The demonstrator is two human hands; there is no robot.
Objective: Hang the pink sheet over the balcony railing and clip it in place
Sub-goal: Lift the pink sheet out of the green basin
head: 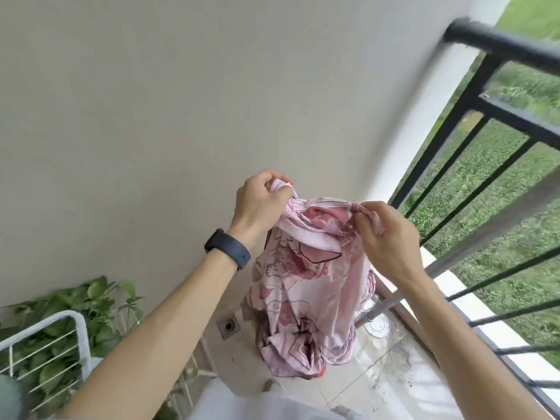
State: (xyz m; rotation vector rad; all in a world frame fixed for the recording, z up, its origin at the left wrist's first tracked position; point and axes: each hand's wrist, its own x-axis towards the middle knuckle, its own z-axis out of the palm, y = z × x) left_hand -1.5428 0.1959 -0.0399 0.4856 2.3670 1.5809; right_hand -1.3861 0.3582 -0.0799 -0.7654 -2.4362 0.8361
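Pink, patterned cotton is hanging in a bunched mass between two raised hands: the pink sheet (306, 286) is being held up in front of the person, its lower folds drooping close to the tiled balcony floor (385, 386), though whether they are touching it is unclear. The left hand (260, 201) is reaching forward with the forearm angled up from the lower left, a dark fitness band (228, 248) sitting on the wrist. Its fingers (274, 178) are curling into a loose fist and pinching a gathered edge of the sheet against the thumb. The right hand (388, 234) is coming in from the lower right, wrist bent, with the back of the hand facing the camera. Its fingers (372, 207) are pressing together with the thumb, nipping a small fold of the sheet's upper edge. The two hands are holding the cloth apart at about the same height, so the top edge is sagging between them and showing a darker pink inner side.

The black balcony railing (503, 47) is standing to the right, just beside the right arm, and the sheet is not yet lying over it. A white wire rack (75, 325) with leafy plants (100, 298) behind it is sitting at the lower left against the pale wall (212, 86).
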